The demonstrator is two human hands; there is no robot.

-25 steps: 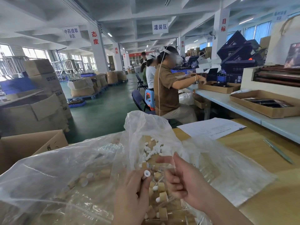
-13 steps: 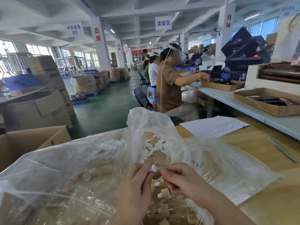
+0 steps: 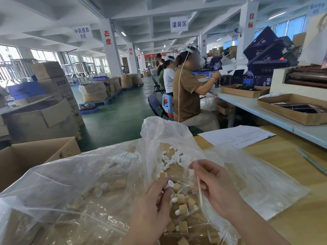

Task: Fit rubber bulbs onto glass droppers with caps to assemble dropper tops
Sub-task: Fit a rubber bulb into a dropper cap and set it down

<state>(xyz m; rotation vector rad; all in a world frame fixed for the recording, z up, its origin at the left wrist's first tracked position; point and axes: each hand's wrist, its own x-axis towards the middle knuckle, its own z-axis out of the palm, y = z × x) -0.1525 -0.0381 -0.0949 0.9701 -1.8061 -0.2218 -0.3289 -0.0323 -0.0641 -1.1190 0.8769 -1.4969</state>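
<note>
Inside a clear bag (image 3: 70, 183) lie caps (image 3: 183, 208) and bulbs (image 3: 170, 159). Left hand (image 3: 152, 206) pinches one bulb (image 3: 168, 184), right hand (image 3: 219, 190) a glass tube (image 3: 199, 190).

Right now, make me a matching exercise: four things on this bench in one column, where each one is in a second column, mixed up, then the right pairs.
Things
1. white rubber bulb
2. glass dropper
3. sheet of paper
4. pen

Places
A. lying alone on the table, far right
B. pinched in the left hand
C. flat on the table beyond the plastic bag
D. held in the right hand

Pairs: 1-B, 2-D, 3-C, 4-A
</note>
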